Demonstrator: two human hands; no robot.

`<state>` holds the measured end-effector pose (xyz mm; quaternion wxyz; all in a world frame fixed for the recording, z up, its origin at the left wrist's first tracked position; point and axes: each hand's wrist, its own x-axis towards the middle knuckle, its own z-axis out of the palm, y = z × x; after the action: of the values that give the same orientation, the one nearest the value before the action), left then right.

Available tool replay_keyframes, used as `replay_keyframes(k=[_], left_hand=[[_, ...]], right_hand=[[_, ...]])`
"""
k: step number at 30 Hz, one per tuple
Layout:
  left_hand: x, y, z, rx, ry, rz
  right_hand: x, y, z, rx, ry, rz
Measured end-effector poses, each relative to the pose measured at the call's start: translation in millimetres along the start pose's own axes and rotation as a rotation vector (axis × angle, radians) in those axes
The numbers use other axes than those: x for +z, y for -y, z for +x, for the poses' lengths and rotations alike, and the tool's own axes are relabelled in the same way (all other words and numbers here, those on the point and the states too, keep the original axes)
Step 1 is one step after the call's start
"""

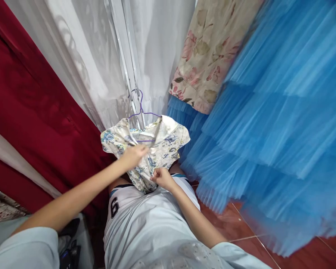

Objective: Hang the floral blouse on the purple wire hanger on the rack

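A small cream garment with a blue floral print (168, 144) hangs on a purple wire hanger (141, 108) in the middle of the view. My left hand (134, 155) pinches its fabric near the neckline, just below the hanger's bar. Lower down, my right hand (161, 177) is closed on the front of the same garment. Beneath both hands lies a white sports jersey (145, 224) with a black number 6 on it.
A red cloth (30, 112) hangs on the left and sheer white curtains (100, 56) hang behind. A pink floral fabric (210, 52) and a big blue tulle skirt (282, 112) fill the right. Red floor tiles (240, 228) show at lower right.
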<state>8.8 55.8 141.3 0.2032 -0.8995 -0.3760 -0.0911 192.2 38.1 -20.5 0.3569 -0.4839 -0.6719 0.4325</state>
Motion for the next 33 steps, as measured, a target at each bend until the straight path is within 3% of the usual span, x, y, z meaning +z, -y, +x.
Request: replay_keyframes(k=[5, 8, 11, 14, 18, 23, 25, 28, 33], left_hand=[[-77, 58, 40, -0.178, -0.196, 0.187], [-94, 70, 51, -0.272, -0.291, 0.150], [-89, 71, 55, -0.273, -0.348, 0.060], [-80, 66, 52, -0.167, -0.377, -0.074], [-75, 57, 41, -0.113, -0.439, -0.144], [-68, 51, 32, -0.111, -0.466, -0.111], [-65, 49, 30, -0.122, -0.480, -0.092], [-60, 44, 29, -0.162, -0.526, -0.046], [-49, 34, 28, -0.196, -0.531, 0.049]], right_hand=[[-4, -5, 3, -0.008, 0.007, 0.061], [-12, -7, 5, -0.018, 0.072, 0.022], [-21, -8, 6, -0.018, 0.130, -0.061], [-31, 3, 7, -0.031, 0.140, -0.094], [-45, 55, 16, -0.210, 0.108, 0.032], [-64, 145, 49, -0.524, -0.258, 0.157], [-70, 168, 65, -0.618, -0.305, 0.068], [-74, 183, 82, -0.695, -0.286, -0.047], [-66, 184, 87, -0.687, -0.349, 0.040]])
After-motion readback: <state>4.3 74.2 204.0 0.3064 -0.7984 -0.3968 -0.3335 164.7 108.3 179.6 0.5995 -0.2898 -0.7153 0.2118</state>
